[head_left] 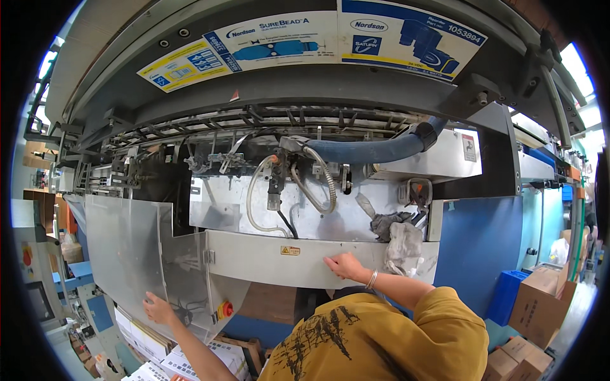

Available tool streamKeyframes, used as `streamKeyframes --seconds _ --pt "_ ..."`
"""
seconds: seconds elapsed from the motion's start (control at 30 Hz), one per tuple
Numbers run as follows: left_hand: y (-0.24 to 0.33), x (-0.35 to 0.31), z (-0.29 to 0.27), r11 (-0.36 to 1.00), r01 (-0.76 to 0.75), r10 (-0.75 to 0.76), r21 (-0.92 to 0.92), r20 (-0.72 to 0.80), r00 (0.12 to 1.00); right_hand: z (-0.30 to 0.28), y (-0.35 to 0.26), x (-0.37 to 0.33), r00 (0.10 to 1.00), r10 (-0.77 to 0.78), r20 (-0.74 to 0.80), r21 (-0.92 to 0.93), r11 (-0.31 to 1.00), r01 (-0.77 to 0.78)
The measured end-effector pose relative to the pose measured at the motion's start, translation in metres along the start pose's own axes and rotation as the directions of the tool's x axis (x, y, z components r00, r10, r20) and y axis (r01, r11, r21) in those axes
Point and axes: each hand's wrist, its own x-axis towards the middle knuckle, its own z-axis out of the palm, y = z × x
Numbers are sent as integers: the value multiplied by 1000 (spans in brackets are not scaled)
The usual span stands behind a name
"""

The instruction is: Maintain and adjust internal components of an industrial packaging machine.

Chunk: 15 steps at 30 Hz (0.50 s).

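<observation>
My left hand [159, 309] reaches out to the lower left, its fingers apart against the clear plastic guard panel [124, 247] of a machine. No object shows in that hand. My right hand [346, 265] rests on the pale front ledge [254, 254], fingers curled in and nothing visible between them. Two light bangles [373, 279] circle the right wrist. Just right of this hand, a crumpled whitish cloth [403, 244] drapes over the ledge, with a grey rag [389, 223] behind it.
Beyond the ledge, a metal tray [343, 222] lies under hoses, including a thick blue hose [368, 151]. A small clear container [416, 192] stands at its right end. A red and yellow rotary switch [225, 310] sits below the guard. Cardboard boxes [540, 305] stand at right.
</observation>
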Motion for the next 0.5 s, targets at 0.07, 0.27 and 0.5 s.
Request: streamKeyframes --seconds 0.07,0.27,0.5 --pt "0 0 0 1000 -2 2 -5 3 1000 0 1 0 1000 -3 2 15 1000 3" --pt "-3 4 2 1000 7 -7 -6 11 1000 0 2 -1 996 -71 -46 -47 997 69" --pt "-6 6 4 1000 -24 24 -5 17 1000 1 6 1 996 -73 -52 -57 996 70"
